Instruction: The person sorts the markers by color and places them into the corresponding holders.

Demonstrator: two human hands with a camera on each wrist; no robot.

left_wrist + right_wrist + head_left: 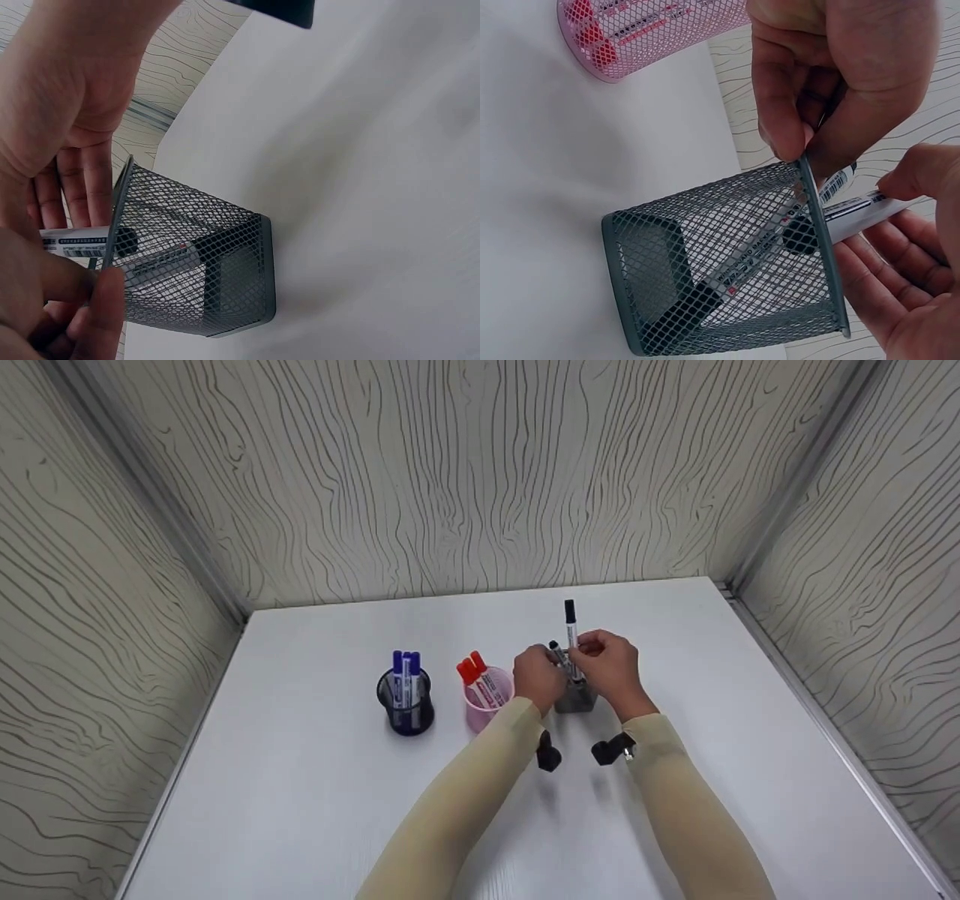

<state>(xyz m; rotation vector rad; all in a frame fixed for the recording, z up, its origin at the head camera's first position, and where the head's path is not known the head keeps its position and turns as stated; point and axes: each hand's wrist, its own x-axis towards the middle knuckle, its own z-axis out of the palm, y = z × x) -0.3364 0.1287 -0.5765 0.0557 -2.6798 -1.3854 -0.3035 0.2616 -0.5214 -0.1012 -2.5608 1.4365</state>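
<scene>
A grey mesh pen holder stands on the right part of the table. My left hand pinches its rim between thumb and finger, as the right wrist view shows. My right hand holds a black-capped whiteboard marker upright at the holder's mouth. Its lower black end reaches just inside the rim, while the white barrel stays between my right thumb and fingers. Another black-and-white marker leans diagonally inside the holder, its lower end near the bottom.
Left of my left hand is a pink mesh cup with red markers. Farther left, a dark round mesh cup holds blue markers. Wood-grain panels rise behind and beside the white table.
</scene>
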